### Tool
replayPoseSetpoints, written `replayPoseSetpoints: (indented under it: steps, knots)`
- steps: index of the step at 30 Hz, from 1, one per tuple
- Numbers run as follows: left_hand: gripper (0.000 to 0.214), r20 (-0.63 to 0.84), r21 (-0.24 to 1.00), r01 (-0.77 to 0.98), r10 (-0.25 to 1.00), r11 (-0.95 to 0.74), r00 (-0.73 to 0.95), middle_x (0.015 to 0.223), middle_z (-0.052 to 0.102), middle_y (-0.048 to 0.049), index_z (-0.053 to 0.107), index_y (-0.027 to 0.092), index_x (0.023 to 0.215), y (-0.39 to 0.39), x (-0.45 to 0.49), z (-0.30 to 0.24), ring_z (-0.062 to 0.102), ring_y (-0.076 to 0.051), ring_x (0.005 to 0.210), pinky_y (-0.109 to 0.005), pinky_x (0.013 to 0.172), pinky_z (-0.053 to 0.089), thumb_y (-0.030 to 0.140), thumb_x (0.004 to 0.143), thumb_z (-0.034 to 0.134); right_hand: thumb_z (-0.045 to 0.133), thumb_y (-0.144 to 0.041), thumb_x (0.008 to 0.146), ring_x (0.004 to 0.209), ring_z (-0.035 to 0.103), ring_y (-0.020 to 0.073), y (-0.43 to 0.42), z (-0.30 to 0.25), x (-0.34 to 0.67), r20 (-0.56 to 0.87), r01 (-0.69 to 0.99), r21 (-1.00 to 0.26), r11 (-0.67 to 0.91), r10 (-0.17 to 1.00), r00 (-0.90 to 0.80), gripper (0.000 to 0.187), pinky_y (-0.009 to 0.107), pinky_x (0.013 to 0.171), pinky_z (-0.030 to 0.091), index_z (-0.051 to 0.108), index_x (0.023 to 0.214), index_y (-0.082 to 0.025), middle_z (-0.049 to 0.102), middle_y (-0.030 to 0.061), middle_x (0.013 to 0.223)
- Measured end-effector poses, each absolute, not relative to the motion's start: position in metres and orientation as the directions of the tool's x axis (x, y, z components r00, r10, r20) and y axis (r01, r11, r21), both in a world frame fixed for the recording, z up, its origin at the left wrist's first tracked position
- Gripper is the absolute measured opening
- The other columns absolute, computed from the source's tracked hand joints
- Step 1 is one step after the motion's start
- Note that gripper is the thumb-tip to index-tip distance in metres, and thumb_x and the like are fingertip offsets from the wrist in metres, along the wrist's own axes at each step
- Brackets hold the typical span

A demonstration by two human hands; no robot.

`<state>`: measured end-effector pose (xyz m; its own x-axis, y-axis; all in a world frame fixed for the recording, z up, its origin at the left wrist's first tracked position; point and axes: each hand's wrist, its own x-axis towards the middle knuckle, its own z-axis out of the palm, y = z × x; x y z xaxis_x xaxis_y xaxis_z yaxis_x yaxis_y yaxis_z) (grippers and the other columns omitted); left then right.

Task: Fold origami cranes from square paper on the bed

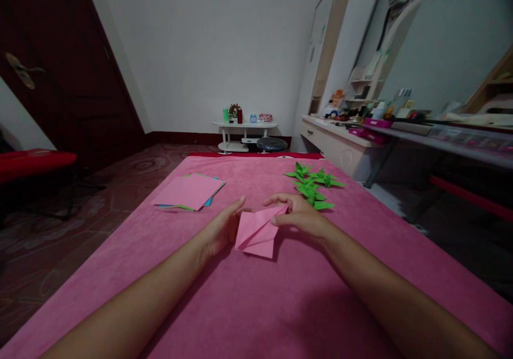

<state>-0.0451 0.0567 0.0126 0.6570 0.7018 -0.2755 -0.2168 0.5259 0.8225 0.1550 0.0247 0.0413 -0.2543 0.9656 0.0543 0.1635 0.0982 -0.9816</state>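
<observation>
A partly folded pink paper (pixel 256 233) lies on the pink cloth (pixel 280 305) between my hands. My left hand (pixel 222 228) rests at its left edge with the fingers stretched out flat against it. My right hand (pixel 298 215) pinches the paper's upper right flap between thumb and fingers. Both forearms reach in from the bottom of the view.
A stack of square papers (pixel 188 192), pink on top, lies at the left of the cloth. Several folded green paper figures (pixel 312 185) lie just behind my right hand. A dark door, a red seat, a small white table and a cluttered dresser surround the cloth.
</observation>
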Motion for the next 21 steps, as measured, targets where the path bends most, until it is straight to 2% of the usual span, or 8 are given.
replayPoseSetpoints:
  steps: [4, 7, 11, 16, 21]
  knots:
    - [0.026, -0.216, 0.938, -0.062, 0.718, 0.34, 0.662, 0.066, 0.064, -0.0042, 0.066, 0.01, 0.076, 0.053, -0.047, 0.011, 0.056, -0.01, 0.055, -0.021, 0.055, 0.042, 0.032, 0.066, 0.074, 0.067, -0.012, 0.059, 0.048, 0.044, 0.0059, 0.023, 0.043, 0.157, 0.013, 0.248, -0.963, 0.107, 0.936, -0.353, 0.039, 0.019, 0.046, 0.032, 0.06, 0.097, -0.014, 0.057, -0.0036, 0.065]
    - [0.023, -0.212, 0.961, -0.01, 0.762, 0.276, 0.611, 0.052, 0.057, 0.0009, 0.064, 0.009, 0.066, 0.053, -0.046, 0.008, 0.048, -0.005, 0.044, -0.018, 0.047, 0.038, 0.026, 0.06, 0.078, 0.07, -0.016, 0.058, 0.047, 0.045, 0.007, 0.026, 0.04, 0.155, 0.038, 0.17, -0.981, 0.09, 0.958, -0.285, 0.049, 0.02, 0.047, 0.033, 0.055, 0.105, -0.015, 0.053, -0.0063, 0.059]
    - [0.027, -0.177, 0.951, -0.149, 0.874, 0.27, 0.452, 0.059, 0.059, 0.0016, 0.06, 0.011, 0.065, 0.054, -0.04, 0.005, 0.054, -0.007, 0.05, -0.019, 0.052, 0.048, 0.027, 0.057, 0.08, 0.073, -0.027, 0.062, 0.058, 0.056, 0.0108, 0.029, 0.035, 0.15, 0.09, -0.021, -0.996, 0.089, 0.994, -0.066, 0.053, 0.022, 0.054, 0.04, 0.05, 0.109, -0.018, 0.06, -0.0028, 0.068]
    - [0.036, -0.165, 0.902, -0.34, 0.941, 0.265, 0.297, 0.055, 0.056, 0.0044, 0.05, 0.013, 0.058, 0.053, -0.034, 0.0, 0.054, -0.005, 0.048, -0.02, 0.055, 0.053, 0.022, 0.05, 0.083, 0.074, -0.033, 0.063, 0.07, 0.065, 0.0184, 0.03, 0.025, 0.145, 0.036, -0.126, -0.992, 0.013, 0.983, -0.177, 0.04, 0.03, 0.068, 0.048, 0.058, 0.094, -0.014, 0.068, 0.0062, 0.08]
    - [0.036, -0.133, 0.89, -0.395, 0.96, 0.226, 0.248, 0.054, 0.056, 0.0042, 0.049, 0.013, 0.059, 0.05, -0.031, -0.002, 0.056, -0.006, 0.049, -0.017, 0.053, 0.051, 0.022, 0.05, 0.082, 0.076, -0.032, 0.061, 0.072, 0.067, 0.0214, 0.032, 0.019, 0.141, 0.051, -0.195, -0.98, 0.026, 0.99, -0.128, 0.041, 0.032, 0.071, 0.049, 0.058, 0.094, -0.014, 0.071, 0.0077, 0.082]
